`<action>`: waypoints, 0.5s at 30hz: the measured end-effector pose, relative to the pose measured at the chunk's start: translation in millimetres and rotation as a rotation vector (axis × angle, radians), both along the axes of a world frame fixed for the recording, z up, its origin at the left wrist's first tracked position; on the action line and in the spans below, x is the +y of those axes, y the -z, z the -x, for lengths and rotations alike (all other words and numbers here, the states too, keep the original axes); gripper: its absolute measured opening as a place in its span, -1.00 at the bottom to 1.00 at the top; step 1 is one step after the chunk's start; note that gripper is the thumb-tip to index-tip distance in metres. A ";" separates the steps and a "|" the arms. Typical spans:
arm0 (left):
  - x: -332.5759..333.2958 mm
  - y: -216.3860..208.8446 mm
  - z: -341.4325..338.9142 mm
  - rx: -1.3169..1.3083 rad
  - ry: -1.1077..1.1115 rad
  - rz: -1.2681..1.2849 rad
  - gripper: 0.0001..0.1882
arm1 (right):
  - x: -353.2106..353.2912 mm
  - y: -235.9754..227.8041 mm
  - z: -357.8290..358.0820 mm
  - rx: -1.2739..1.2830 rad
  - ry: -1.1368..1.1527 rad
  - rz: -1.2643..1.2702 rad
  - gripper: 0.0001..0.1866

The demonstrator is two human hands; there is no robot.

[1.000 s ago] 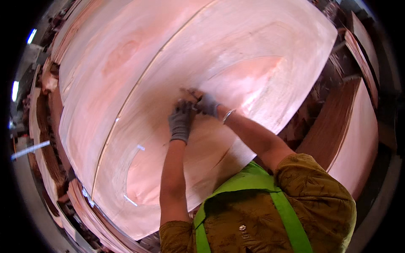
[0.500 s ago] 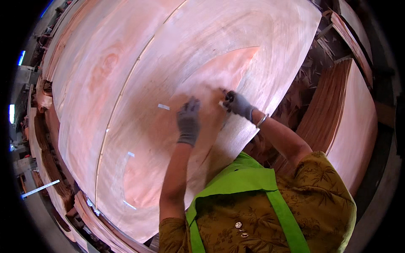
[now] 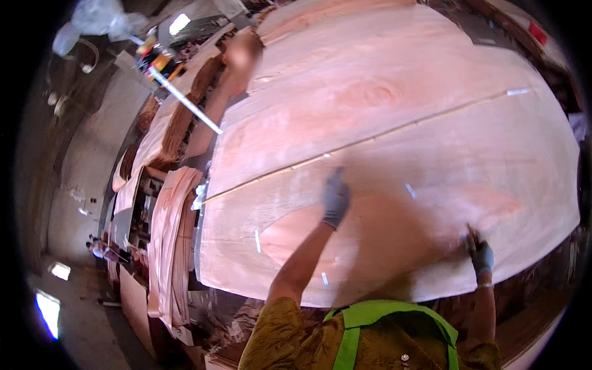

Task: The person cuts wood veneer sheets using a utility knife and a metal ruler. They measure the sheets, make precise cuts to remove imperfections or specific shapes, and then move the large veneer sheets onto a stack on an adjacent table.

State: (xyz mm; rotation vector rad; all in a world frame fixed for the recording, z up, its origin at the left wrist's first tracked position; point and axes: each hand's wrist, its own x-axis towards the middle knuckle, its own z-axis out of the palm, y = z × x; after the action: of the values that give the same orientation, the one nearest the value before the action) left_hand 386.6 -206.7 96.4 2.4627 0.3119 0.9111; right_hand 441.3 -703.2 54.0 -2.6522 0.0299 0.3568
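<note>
A broad pale-pink wood veneer sheet point(image 3: 246, 179) lies in front of me. Set in it is a long, pointed patch of pinker veneer point(image 3: 287, 231), with small white tape pieces point(image 3: 324, 279) near its edges. My left hand point(image 3: 336, 200), in a grey glove, is over the sheet's middle with fingers stretched out, holding nothing visible. Beyond it a thin tan stick-like strip point(image 3: 290, 167) runs across the sheet. Close to the patch's right part, my right hand point(image 3: 481, 256), also gloved, is closed; a small brownish thing shows at its fingertips, too blurred to name.
Stacks of veneer point(image 3: 176, 228) stand left of the sheet. A white bar point(image 3: 185, 100) sticks out toward its far left corner. Torn veneer scraps point(image 3: 240, 320) lie below the near edge. Far left, a person point(image 3: 106, 250) is small in view near a wall.
My view has swung left, so the sheet appears turned and more of the room shows. My left hand has moved away from my right, toward the strip. The right hand stays near the patch.
</note>
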 end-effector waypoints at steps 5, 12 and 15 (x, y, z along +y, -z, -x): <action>170.4 -108.0 31.5 -0.333 -0.457 0.196 -0.33 | -31.7 52.6 11.1 -0.143 0.050 -0.110 -0.77; 334.9 -238.4 32.4 -0.384 -0.434 0.318 -0.19 | 15.8 43.4 6.1 -0.003 0.050 -0.442 -0.81; 331.8 -278.7 -9.4 -0.327 -0.340 0.551 -0.15 | 13.7 34.7 13.2 -0.005 0.112 -0.422 -0.84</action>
State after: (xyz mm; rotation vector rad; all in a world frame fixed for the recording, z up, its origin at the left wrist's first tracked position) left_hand 396.0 125.1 375.1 1.7546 0.7653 1.1605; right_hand 428.1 -689.5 19.3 -2.2238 0.0905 0.2831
